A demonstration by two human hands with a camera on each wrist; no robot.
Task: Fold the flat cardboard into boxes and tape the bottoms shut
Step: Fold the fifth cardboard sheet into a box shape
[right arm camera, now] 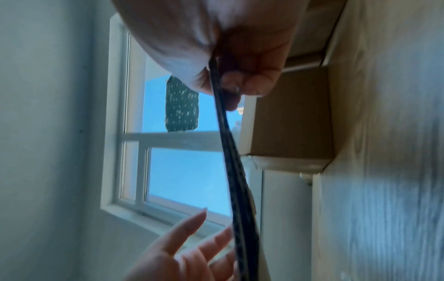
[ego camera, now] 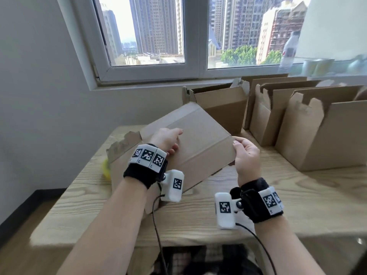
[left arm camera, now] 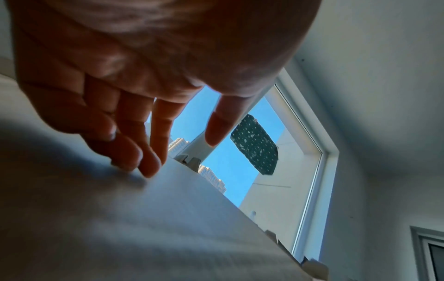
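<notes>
A flat brown cardboard point(ego camera: 198, 135) is held tilted above the wooden table point(ego camera: 258, 195), its notched flaps toward the left. My left hand point(ego camera: 174, 138) lies on its upper face; in the left wrist view the straight fingers point(left arm camera: 149, 167) touch the cardboard point(left arm camera: 144, 228) and the thumb stands free. My right hand point(ego camera: 236, 142) pinches the sheet's right edge. The right wrist view shows that edge point(right arm camera: 230, 152) end-on as a dark strip, pinched between thumb and fingers point(right arm camera: 250, 83). A yellow tape roll point(ego camera: 106, 169) peeks out at the left, mostly hidden behind the cardboard.
Several folded-up boxes point(ego camera: 317, 132) stand open-topped along the back right of the table, one point(ego camera: 222, 108) just behind the held sheet. A window point(ego camera: 149, 36) fills the wall beyond. A bottle point(ego camera: 290, 50) and cups stand on the sill at right. Cables hang from both wrist cameras.
</notes>
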